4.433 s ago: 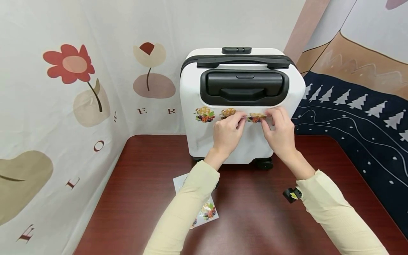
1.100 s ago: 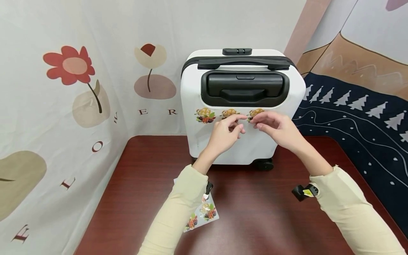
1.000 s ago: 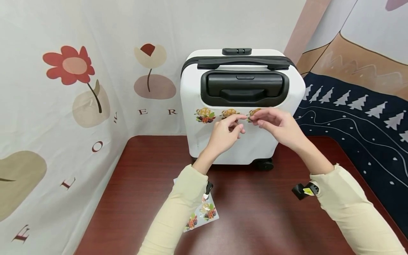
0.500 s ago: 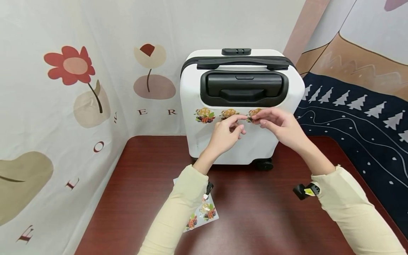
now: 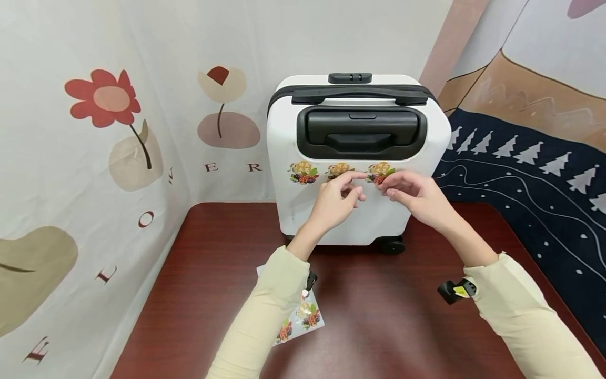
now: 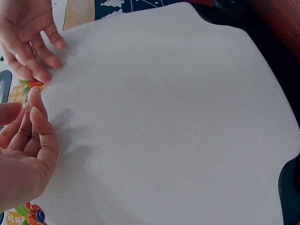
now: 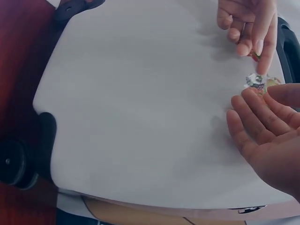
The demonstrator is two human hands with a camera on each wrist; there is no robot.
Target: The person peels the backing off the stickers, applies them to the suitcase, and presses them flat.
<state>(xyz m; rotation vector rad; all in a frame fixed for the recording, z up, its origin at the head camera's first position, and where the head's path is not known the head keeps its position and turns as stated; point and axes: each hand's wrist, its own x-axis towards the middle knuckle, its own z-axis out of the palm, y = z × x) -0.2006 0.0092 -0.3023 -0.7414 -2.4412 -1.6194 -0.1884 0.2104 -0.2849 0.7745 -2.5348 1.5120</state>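
Observation:
Three fruit stickers sit in a row on the white suitcase [image 5: 350, 221], below its black handle recess: a left sticker [image 5: 303, 172], a middle sticker [image 5: 338, 169] partly behind my left hand, and a right sticker [image 5: 379, 171]. My left hand [image 5: 331, 202] has its index finger stretched toward the right sticker's left edge, the other fingers loosely bent and holding nothing. My right hand [image 5: 418, 197] hovers at the right sticker's lower right corner, fingers relaxed and slightly bent. In the right wrist view the right sticker [image 7: 257, 80] lies between both hands' fingertips; nothing shows in either grasp.
A sheet with more fruit stickers [image 5: 307, 316] lies on the dark red table [image 5: 379, 321], partly under the left sleeve [image 5: 265, 310]. The suitcase stands upright against the patterned backdrop [image 5: 227, 173], one black wheel [image 5: 392, 245] showing at its base.
About four seconds ago both hands pinched at the right sticker; the fingers have since loosened. Lately the right hand has slid slightly down and right, uncovering more of that sticker. Left hand is still.

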